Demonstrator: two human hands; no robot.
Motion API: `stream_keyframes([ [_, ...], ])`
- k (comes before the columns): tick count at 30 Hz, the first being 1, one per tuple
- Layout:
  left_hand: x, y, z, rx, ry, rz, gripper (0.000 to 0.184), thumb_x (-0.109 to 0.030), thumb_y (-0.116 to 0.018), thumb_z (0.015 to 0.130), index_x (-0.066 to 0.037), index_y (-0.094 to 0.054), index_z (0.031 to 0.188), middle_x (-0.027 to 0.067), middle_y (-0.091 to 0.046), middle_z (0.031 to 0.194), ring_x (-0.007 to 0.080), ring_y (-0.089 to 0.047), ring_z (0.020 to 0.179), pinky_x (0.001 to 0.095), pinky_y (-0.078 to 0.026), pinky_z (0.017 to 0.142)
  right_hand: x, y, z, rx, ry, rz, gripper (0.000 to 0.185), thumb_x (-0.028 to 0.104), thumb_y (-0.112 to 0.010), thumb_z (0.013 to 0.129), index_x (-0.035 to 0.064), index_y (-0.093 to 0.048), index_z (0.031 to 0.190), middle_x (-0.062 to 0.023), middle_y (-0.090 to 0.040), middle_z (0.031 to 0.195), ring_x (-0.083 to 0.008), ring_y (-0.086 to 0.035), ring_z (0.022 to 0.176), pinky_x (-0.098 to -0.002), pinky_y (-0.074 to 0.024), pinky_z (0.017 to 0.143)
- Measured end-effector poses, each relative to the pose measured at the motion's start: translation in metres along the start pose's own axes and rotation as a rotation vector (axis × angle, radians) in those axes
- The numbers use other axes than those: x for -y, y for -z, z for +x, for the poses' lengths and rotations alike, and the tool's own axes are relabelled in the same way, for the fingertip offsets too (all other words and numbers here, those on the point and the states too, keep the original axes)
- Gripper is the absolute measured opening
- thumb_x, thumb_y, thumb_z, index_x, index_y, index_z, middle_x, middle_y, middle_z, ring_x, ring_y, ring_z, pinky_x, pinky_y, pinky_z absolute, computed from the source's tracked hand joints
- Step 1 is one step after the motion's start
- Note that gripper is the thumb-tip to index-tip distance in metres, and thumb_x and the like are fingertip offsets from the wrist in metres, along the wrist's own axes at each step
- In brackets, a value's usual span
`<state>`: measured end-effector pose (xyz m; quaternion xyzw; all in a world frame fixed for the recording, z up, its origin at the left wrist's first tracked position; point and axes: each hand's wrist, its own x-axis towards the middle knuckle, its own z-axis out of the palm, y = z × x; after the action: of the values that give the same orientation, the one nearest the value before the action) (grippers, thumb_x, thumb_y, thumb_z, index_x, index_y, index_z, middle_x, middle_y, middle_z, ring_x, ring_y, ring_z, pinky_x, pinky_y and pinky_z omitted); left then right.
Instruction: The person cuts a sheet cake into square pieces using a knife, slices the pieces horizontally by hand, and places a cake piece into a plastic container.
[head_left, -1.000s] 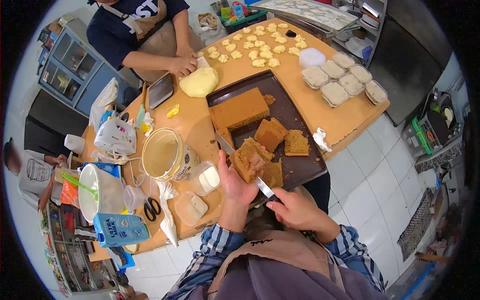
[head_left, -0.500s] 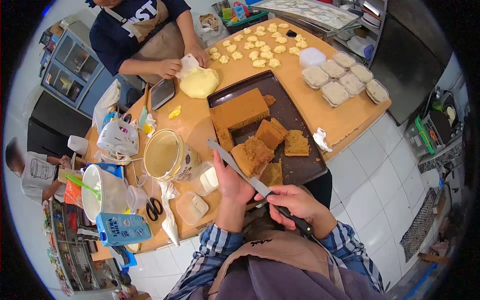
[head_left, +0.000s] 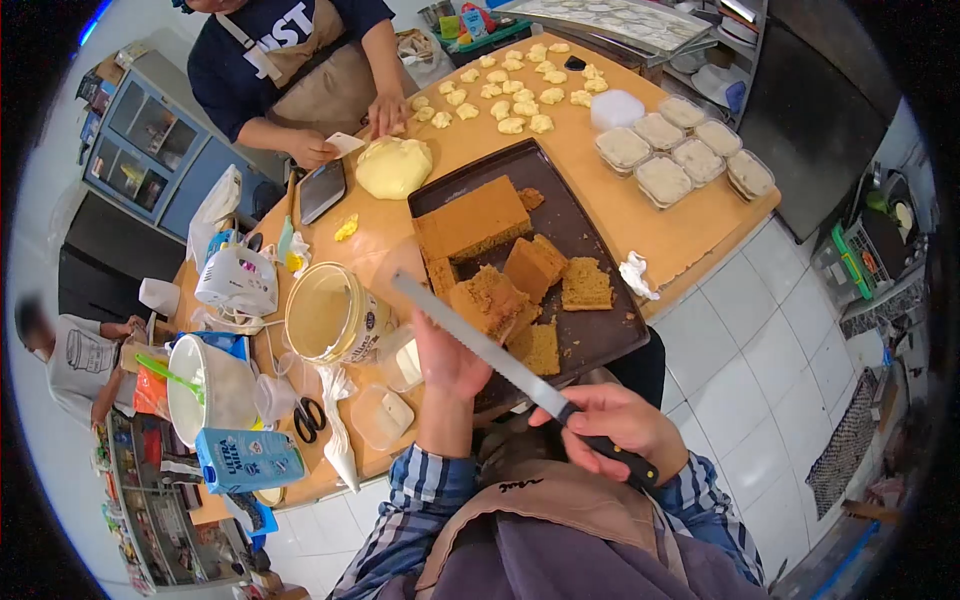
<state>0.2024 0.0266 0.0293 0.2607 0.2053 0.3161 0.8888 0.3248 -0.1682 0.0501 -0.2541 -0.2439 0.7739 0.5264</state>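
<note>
My right hand [head_left: 628, 432] grips the black handle of a serrated bread knife [head_left: 480, 345], whose long blade slants up and left across my left hand. My left hand [head_left: 450, 360] is palm up, with a crumbly piece of brown cake [head_left: 490, 300] resting at its fingers, which are mostly hidden behind blade and cake. Just beyond lies a dark baking tray [head_left: 607, 340]. It carries a large uncut cake block [head_left: 470, 220] and several cut pieces, including a square piece [head_left: 587, 285] at the right.
Left of my hands stand a large tub [head_left: 325, 310], black scissors [head_left: 309, 419], a piping bag [head_left: 338, 440] and a milk carton [head_left: 250, 458]. Filled plastic containers [head_left: 664, 183] sit far right. Across the table, a person's hands [head_left: 318, 150] work beside yellow dough [head_left: 394, 168].
The knife has swung up toward me and left, its blade now crossing in front of my left hand. My right hand has shifted right. The other person's scraper has moved left off the dough.
</note>
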Motion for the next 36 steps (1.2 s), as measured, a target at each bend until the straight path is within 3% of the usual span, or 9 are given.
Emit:
stream_keyframes([
  [6,0.022,-0.021,0.004,-0.077,0.148,0.324,0.033,-0.029,-0.050,0.093,-0.006,-0.053,0.116,0.0093,-0.062,0.107,0.0237,-0.060,0.100,0.0416,-0.048,0.087,0.006,0.001,-0.053,-0.242,0.271,0.049,0.035,0.008,-0.045,0.091,-0.0081,-0.046,0.122,-0.0137,-0.056,0.058,-0.0128,-0.044,0.032,-0.0239,-0.0340,0.031],
  [11,0.050,-0.029,0.014,0.036,0.220,0.393,0.044,-0.009,-0.059,0.088,0.000,-0.041,0.127,0.0111,-0.057,0.116,0.0211,-0.058,0.105,0.0344,-0.048,0.089,0.001,0.007,-0.068,-0.375,0.495,0.043,0.040,0.015,-0.051,0.091,-0.0092,-0.044,0.122,-0.0162,-0.055,0.055,-0.0142,-0.043,0.030,-0.0254,-0.0325,0.029],
  [17,0.064,-0.031,0.012,0.089,0.128,0.856,0.047,-0.014,-0.064,0.086,0.004,-0.041,0.123,0.0168,-0.056,0.114,0.0255,-0.057,0.105,0.0326,-0.046,0.085,-0.002,0.008,-0.070,-0.399,0.492,0.038,0.039,0.014,-0.052,0.091,-0.0086,-0.045,0.121,-0.0163,-0.056,0.056,-0.0142,-0.043,0.030,-0.0249,-0.0335,0.030],
  [20,0.069,-0.018,0.013,0.187,-0.180,1.372,0.056,-0.015,-0.067,0.084,0.006,-0.037,0.126,0.0195,-0.056,0.115,0.0272,-0.057,0.106,0.0338,-0.046,0.088,0.001,0.002,-0.063,-0.487,0.471,-0.039,0.037,0.011,-0.052,0.090,-0.0078,-0.045,0.121,-0.0158,-0.057,0.057,-0.0143,-0.044,0.031,-0.0243,-0.0344,0.032],
  [23,0.053,-0.042,0.004,0.139,-0.273,1.589,0.060,-0.016,-0.071,0.080,0.005,-0.037,0.125,0.0240,-0.057,0.111,0.0333,-0.059,0.101,0.0371,-0.048,0.085,0.004,-0.002,-0.057,-0.543,0.464,-0.070,0.035,0.009,-0.051,0.089,-0.0067,-0.046,0.120,-0.0151,-0.057,0.057,-0.0146,-0.045,0.033,-0.0243,-0.0354,0.034],
  [29,0.015,-0.045,-0.007,0.079,-0.570,1.723,0.048,-0.015,-0.072,0.077,0.005,-0.050,0.114,0.0227,-0.061,0.104,0.0320,-0.063,0.094,0.0393,-0.050,0.080,0.002,0.000,-0.048,-0.675,0.440,-0.203,0.032,0.005,-0.047,0.089,-0.0041,-0.047,0.120,-0.0134,-0.057,0.058,-0.0152,-0.047,0.035,-0.0251,-0.0370,0.034],
  [32,-0.027,-0.028,-0.002,-0.002,-0.527,1.695,0.033,-0.012,-0.067,0.078,0.005,-0.053,0.103,0.0237,-0.058,0.093,0.0407,-0.059,0.086,0.0440,-0.049,0.074,0.001,0.002,-0.044,-0.727,0.434,-0.243,0.031,0.006,-0.047,0.089,-0.0034,-0.048,0.119,-0.0125,-0.056,0.058,-0.0154,-0.048,0.035,-0.0252,-0.0376,0.035],
  [34,-0.063,-0.026,0.001,-0.089,-0.466,1.902,0.027,-0.009,-0.068,0.076,0.004,-0.061,0.099,0.0209,-0.064,0.092,0.0331,-0.064,0.083,0.0374,-0.052,0.073,0.002,0.002,-0.042,-0.741,0.422,-0.242,0.031,0.007,-0.048,0.090,-0.0034,-0.048,0.119,-0.0121,-0.056,0.059,-0.0153,-0.048,0.035,-0.0252,-0.0380,0.035],
  [36,-0.091,-0.014,0.018,-0.100,-0.381,2.181,0.021,-0.006,-0.065,0.075,0.003,-0.062,0.093,0.0209,-0.064,0.091,0.0353,-0.063,0.085,0.0381,-0.052,0.073,0.001,0.003,-0.039,-0.720,0.424,-0.264,0.031,0.008,-0.049,0.090,-0.0035,-0.047,0.119,-0.0118,-0.056,0.059,-0.0150,-0.048,0.036,-0.0252,-0.0381,0.036],
])
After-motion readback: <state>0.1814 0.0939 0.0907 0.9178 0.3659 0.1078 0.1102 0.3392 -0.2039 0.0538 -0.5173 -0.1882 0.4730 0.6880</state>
